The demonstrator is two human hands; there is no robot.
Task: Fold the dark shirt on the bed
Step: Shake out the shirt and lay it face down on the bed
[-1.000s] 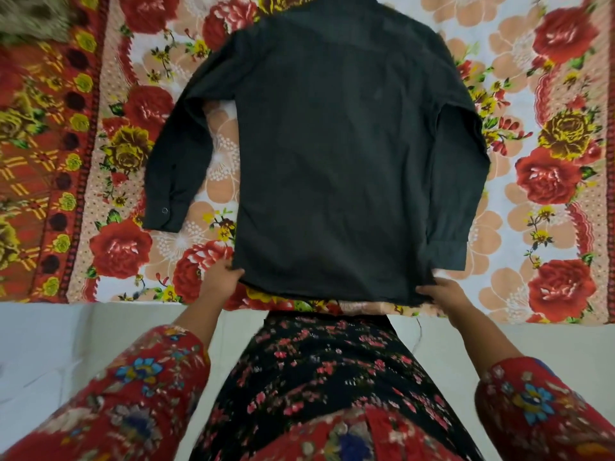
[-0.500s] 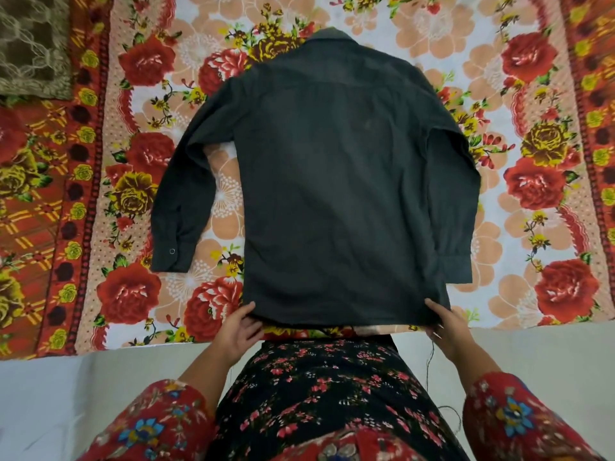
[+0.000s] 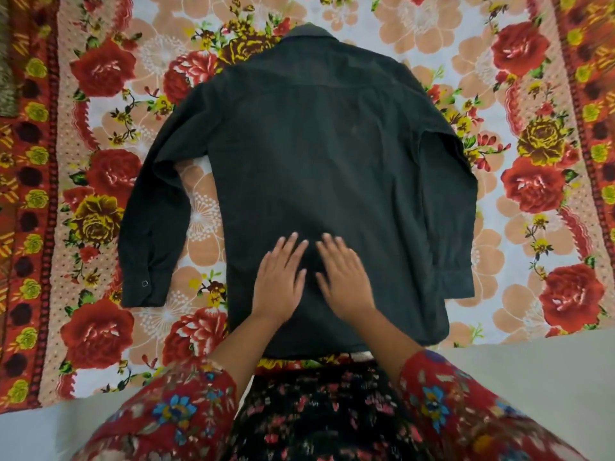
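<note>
Floral bedsheet (image 3: 489, 261), dark shirt (image 3: 316, 161) laid flat, left grip (image 3: 278, 281), right grip (image 3: 344, 277), both spread, pressing cloth

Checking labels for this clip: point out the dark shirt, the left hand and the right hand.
dark shirt (image 3: 332, 151): head view, middle of its back panel.
left hand (image 3: 278, 282): head view, back of the hand.
right hand (image 3: 346, 282): head view, back of the hand.

Shirt (image 3: 332, 161) is lying flat on the bedsheet (image 3: 532, 294), collar far, hem at the near edge, a sleeve lying down each side. Left hand (image 3: 278, 281) and right hand (image 3: 342, 279) are resting side by side on its lower middle.
</note>
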